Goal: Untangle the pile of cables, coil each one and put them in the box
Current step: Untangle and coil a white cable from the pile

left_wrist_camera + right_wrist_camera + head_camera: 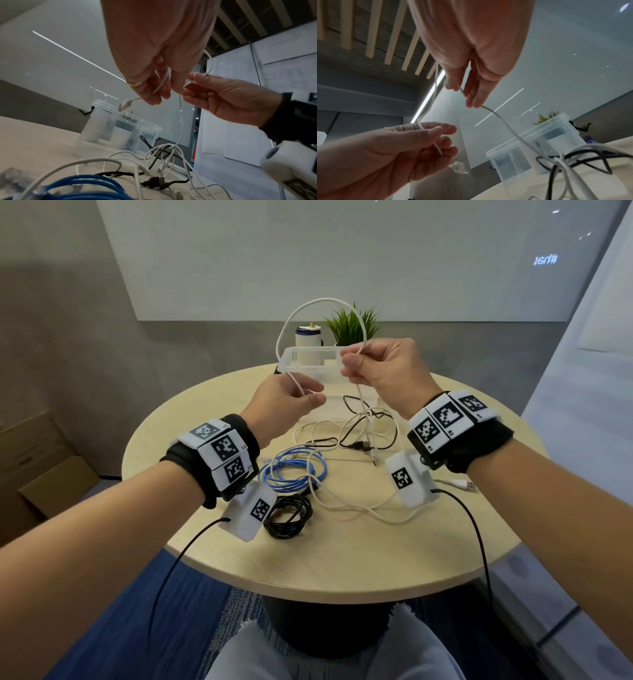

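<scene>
A white cable (pixel 322 299) arches in the air between my two hands, above the clear plastic box (pixel 315 348). My left hand (pixel 313 397) pinches it near one end; in the left wrist view its plug (pixel 126 104) sticks out past the fingers (pixel 154 93). My right hand (pixel 349 368) pinches the same cable further along, seen in the right wrist view (pixel 471 97). From there the cable drops into a tangle of white and black cables (pixel 363 433) on the round table (pixel 342 559). A coiled blue cable (pixel 291 470) and a coiled black cable (pixel 287 515) lie nearer me.
Behind the box stand a white cylinder (pixel 308 344) and a small green plant (pixel 349 326). A loose white plug (pixel 460 483) lies near the table's right edge. Cardboard boxes (pixel 41 467) sit on the floor at left. Black leads hang from my wrist units.
</scene>
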The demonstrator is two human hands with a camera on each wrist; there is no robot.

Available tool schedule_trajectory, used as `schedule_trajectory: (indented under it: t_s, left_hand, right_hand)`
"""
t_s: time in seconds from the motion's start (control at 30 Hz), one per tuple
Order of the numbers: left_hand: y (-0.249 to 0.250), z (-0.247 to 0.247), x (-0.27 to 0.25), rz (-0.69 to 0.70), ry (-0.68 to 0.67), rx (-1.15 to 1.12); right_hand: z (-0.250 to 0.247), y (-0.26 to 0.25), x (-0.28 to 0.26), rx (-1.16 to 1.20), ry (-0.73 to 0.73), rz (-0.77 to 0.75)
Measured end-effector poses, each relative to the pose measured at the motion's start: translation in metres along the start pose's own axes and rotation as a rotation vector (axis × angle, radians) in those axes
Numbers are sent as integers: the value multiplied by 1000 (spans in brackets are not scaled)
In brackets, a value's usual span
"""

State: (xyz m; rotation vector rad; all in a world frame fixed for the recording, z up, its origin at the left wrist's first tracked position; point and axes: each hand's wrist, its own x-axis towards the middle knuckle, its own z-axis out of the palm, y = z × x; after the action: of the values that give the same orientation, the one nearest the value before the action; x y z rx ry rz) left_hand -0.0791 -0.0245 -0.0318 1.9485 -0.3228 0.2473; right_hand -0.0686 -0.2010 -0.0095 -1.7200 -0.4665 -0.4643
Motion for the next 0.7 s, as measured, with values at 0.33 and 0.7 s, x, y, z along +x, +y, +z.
schedule_trajectory:
  t_s: [0.33, 0.7]
  left_hand:
    - [0, 17, 11, 47, -85, -56]
    - [9, 24, 20, 48, -96, -284]
  right_hand:
    - [-1, -11, -7, 236, -154, 50]
    - [-20, 42, -16, -448, -475, 376]
